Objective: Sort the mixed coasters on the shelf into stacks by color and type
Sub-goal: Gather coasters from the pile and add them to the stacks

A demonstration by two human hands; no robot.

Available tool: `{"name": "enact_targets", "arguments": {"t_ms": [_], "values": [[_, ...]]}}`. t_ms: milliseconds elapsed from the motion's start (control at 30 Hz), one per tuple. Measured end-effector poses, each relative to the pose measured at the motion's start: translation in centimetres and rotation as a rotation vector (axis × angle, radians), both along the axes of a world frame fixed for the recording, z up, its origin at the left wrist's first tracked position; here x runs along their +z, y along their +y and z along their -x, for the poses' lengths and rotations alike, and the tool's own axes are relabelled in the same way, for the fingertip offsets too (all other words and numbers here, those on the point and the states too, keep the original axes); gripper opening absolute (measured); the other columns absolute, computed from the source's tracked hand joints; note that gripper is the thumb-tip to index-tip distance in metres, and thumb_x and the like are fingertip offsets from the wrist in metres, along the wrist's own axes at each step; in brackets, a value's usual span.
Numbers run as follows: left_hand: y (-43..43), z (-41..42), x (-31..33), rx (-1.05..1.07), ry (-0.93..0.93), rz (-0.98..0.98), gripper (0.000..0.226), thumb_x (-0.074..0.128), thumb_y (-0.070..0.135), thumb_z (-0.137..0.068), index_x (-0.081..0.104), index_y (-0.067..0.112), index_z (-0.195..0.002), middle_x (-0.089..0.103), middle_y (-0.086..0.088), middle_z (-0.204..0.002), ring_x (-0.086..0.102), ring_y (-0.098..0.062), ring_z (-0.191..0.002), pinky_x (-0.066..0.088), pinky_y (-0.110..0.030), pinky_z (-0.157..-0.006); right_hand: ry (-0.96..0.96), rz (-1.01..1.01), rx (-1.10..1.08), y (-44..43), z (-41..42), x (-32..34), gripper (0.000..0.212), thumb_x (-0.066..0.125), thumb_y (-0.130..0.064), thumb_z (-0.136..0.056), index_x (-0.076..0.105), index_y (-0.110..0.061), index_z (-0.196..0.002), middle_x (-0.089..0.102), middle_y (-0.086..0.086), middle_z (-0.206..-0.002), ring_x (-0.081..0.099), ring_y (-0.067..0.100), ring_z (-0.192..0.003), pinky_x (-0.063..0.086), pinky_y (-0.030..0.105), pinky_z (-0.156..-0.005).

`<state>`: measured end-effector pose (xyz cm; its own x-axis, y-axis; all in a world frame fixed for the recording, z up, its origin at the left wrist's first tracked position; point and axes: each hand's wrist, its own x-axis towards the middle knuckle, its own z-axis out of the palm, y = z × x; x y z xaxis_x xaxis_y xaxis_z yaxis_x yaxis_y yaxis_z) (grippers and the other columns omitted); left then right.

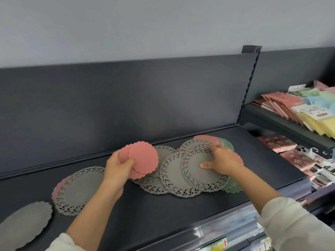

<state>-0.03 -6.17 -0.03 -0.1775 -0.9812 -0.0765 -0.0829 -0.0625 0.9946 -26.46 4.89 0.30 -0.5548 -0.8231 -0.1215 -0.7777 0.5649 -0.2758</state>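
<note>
My left hand (118, 169) holds a small stack of pink scalloped coasters (141, 157) lifted above the dark shelf (163, 214). My right hand (222, 163) rests with spread fingers on the top grey lace coaster (196, 168) of an overlapping pile in the middle. Green scalloped coasters (233, 187) and a pink one (206, 138) peek out from under and behind that pile. Further left lies another grey lace coaster (79, 190) over a pink one (58, 187). A plain grey scalloped coaster (25, 222) sits at the far left.
The shelf's dark back panel (126, 102) rises behind the coasters. To the right, neighbouring shelves hold packaged goods in pink, yellow and blue (308, 111) and red packets (277, 143). A price-label strip (226, 230) runs along the shelf's front edge.
</note>
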Motion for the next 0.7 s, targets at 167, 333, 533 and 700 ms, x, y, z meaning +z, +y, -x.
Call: {"name": "enact_targets", "arguments": {"t_ms": [167,333,533,700], "values": [[0.0,0.3,0.0,-0.014,0.034,-0.012,0.041,0.054,-0.001,-0.082,0.056,0.024,-0.114,0.064,0.0,-0.11,0.061,-0.025,-0.104,0.051,-0.051,-0.09,0.048,-0.004,-0.034,0.1,-0.2,0.3,0.083,0.072,-0.055,-0.068,0.037,-0.027,-0.139,0.038,0.006,-0.14,0.032,0.03,-0.13,0.033,0.045,-0.103],[0.2,1.2,-0.2,-0.051,0.053,0.009,0.032,0.061,0.007,-0.079,0.058,0.034,-0.097,0.066,0.003,-0.108,0.062,-0.023,-0.103,0.05,-0.049,-0.093,0.142,0.147,-0.085,0.4,-1.1,-0.4,0.081,0.078,-0.05,-0.062,0.045,-0.017,-0.129,0.039,0.007,-0.121,0.035,0.029,-0.12,0.037,0.044,-0.097],[0.5,3.0,0.3,-0.126,0.12,0.026,0.036,0.056,0.001,-0.085,0.053,0.026,-0.11,0.061,0.003,-0.109,0.058,-0.021,-0.106,0.048,-0.045,-0.095,-0.018,0.346,-0.17,2.4,-1.5,0.0,0.032,0.067,-0.025,-0.082,0.053,-0.007,-0.103,0.046,0.007,-0.107,0.054,0.031,-0.1,0.043,0.035,-0.075],[0.8,4.8,0.9,-0.191,0.155,-0.001,0.035,0.054,-0.001,-0.084,0.055,0.027,-0.105,0.062,0.001,-0.109,0.059,-0.021,-0.106,0.048,-0.043,-0.094,-0.259,0.682,-0.555,6.9,1.7,1.1,0.035,0.069,-0.026,-0.082,0.051,-0.005,-0.104,0.058,0.011,-0.104,0.056,0.031,-0.097,0.049,0.045,-0.081]]}}
